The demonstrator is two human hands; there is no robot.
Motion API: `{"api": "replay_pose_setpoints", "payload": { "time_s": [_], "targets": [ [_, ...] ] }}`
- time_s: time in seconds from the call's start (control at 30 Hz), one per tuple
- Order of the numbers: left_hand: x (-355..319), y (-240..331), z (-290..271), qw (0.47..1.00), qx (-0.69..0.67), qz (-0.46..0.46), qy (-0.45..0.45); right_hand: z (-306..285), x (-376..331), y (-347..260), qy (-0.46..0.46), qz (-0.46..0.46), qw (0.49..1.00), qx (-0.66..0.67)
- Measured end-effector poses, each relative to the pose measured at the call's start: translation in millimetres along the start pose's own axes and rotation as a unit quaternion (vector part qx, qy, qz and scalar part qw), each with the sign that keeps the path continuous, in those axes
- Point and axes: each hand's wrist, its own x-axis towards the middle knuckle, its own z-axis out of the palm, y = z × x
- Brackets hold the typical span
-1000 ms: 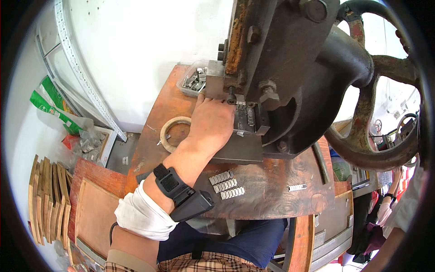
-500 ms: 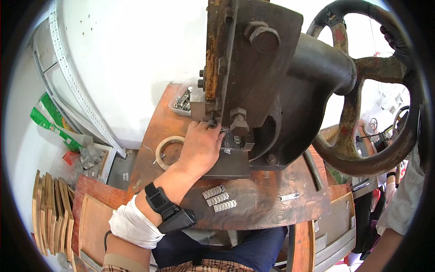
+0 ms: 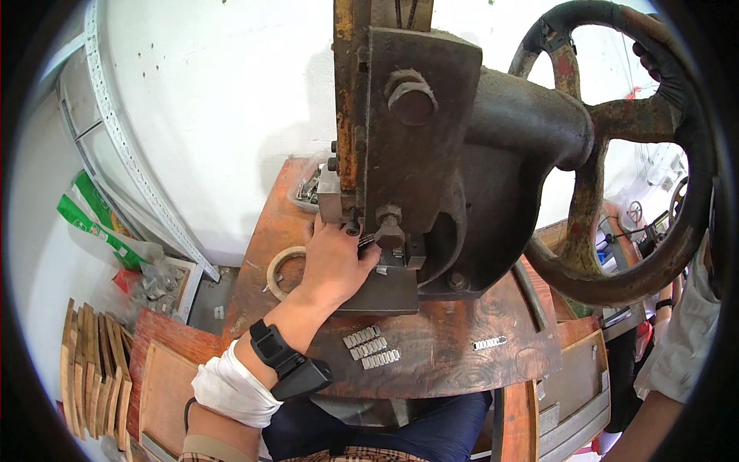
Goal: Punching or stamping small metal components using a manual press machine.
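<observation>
Rusty iron hand press (image 3: 431, 154) | left hand (image 3: 331, 266) is laid at die, fingertips hidden, grip indeterminable | right hand (image 3: 654, 54) is wrapped around black handwheel (image 3: 685, 223)

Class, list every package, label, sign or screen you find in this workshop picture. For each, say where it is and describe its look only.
Green packet: far left, leaning by the white wall; long, flat, green with white and red patches.
Clear plastic bag: just below it on the floor; crumpled, see-through.
No signs or screens show.
</observation>
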Motion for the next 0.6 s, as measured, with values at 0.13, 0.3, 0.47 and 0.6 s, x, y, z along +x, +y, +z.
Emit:
{"api": "replay_pose_setpoints", "payload": {
  "time_s": [0.13,0.3,0.47,0.6],
  "targets": [
    [3.3,4.4,-3.1,0.997,0.039,-0.044,-0.047,1.5,2.2,5.1,-0.002,-0.002,1.000,0.003],
    [-3.6,11.5,-4.5,0.996,0.052,-0.060,-0.029,2.2,9.6,1.8,-0.001,-0.024,1.000,-0.011],
    [-4.1,19.9,-9.9,0.997,0.024,-0.066,-0.009,-0.6,23.0,-19.0,0.022,-0.115,0.990,-0.076],
    [-7.6,11.3,-8.7,0.999,0.018,-0.043,0.020,53.9,-45.3,-57.3,-0.009,-0.362,0.921,-0.144]
  ]
}}
